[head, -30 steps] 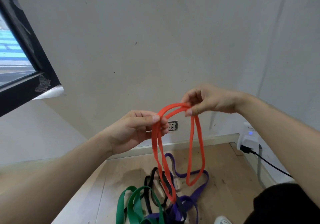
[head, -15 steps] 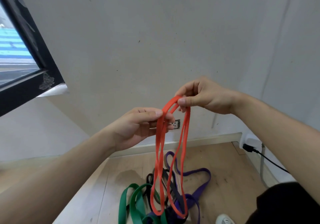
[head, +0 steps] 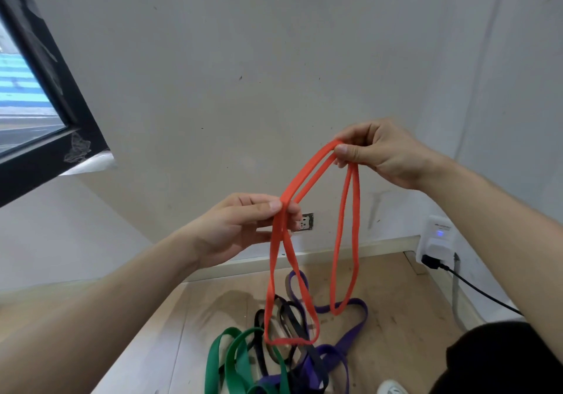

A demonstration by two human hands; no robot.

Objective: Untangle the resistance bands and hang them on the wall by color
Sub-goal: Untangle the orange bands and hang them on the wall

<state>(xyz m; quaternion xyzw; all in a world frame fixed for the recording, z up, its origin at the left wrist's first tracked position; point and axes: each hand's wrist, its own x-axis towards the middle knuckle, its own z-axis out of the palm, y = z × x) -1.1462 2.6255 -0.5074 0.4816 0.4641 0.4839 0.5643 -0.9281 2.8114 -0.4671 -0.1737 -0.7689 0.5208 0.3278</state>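
Between the hands an orange band (head: 270, 287) runs doubled. The left hand (head: 240, 226) pinches it low, the right hand (head: 377, 153) pinches it higher, and a loop droops beneath each. Below the left hand, that loop nears the tangled pile (head: 236, 360) (green, black, purple) and could snag if lowered. Beneath the hands is a wooden floor (head: 396, 317); beyond them, a white wall (head: 274, 73), no hook visible.

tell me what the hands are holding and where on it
The red band, doubled. The left hand pinches its strands lower down, the right hand pinches them higher up; a loop hangs below each hand.
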